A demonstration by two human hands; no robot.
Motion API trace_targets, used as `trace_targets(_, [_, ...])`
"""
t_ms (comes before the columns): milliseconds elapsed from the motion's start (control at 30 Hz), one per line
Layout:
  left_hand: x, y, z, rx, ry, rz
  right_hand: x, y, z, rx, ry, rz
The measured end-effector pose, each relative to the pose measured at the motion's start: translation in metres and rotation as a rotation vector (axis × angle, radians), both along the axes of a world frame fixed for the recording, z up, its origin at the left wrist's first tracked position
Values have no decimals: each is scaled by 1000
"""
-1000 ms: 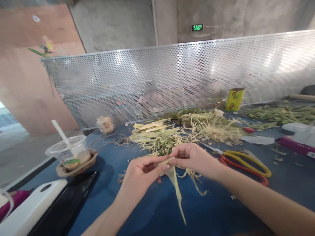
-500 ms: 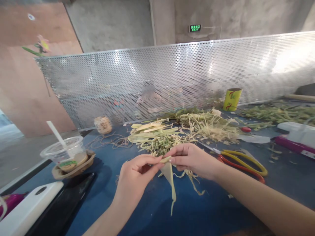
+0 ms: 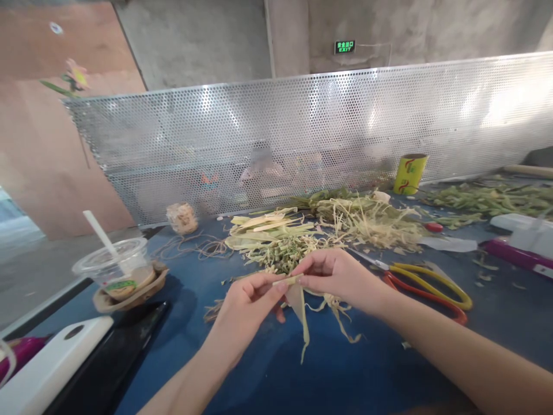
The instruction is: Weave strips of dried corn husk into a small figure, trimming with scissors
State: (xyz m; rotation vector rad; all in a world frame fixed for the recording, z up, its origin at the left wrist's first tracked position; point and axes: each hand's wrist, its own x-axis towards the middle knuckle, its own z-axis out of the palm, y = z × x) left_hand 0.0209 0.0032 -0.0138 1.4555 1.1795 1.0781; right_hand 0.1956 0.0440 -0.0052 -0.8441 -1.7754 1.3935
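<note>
A pale green strip of dried plant leaf [image 3: 296, 300] is pinched between both hands, its upper edge folded or rolled and a narrow tail hanging down. My left hand [image 3: 250, 302] holds one end between thumb and fingers. Closed on the other end is my right hand [image 3: 330, 274], its fingertips close to the left thumb. Just beyond the hands lies a heap of braided or twisted pale strips [image 3: 287, 251]. Scissors [image 3: 425, 285] with yellow and red handles rest beside my right forearm, their blades pointing toward the heap.
At left a plastic cup with a straw [image 3: 118, 271] sits in a cardboard holder, near a black tablet [image 3: 112, 357] and a white device [image 3: 60, 363]. A twine ball [image 3: 182, 218], more leaf bundles [image 3: 367, 219] and a yellow tube [image 3: 410, 174] stand before a perforated metal screen [image 3: 276, 132].
My left fingers have shifted along the folded edge, and a lower finger now shows behind the strip. The strip's hanging tail has risen slightly. My right hand stays nearly in place.
</note>
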Motion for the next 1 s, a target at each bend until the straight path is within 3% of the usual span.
trace_targets(267, [2, -4, 7, 120, 118, 71, -3, -2, 0, 52, -54, -1])
trace_targets(433, [4, -5, 6, 244, 340, 68, -2, -3, -2, 118, -108, -32])
trace_targets(700, [-1, 4, 0, 870, 716, 35, -2, -4, -2, 307, -187, -40])
trace_targets(800, [1, 5, 0, 1005, 761, 27, 2, -6, 6, 397, -223, -73])
trace_targets(900, [1, 4, 2, 925, 733, 74, 24, -7, 14, 547, -328, -232])
trace_targets(1000, [-2, 4, 4, 625, 585, 161, 65, -6, 7, 607, -741, -498])
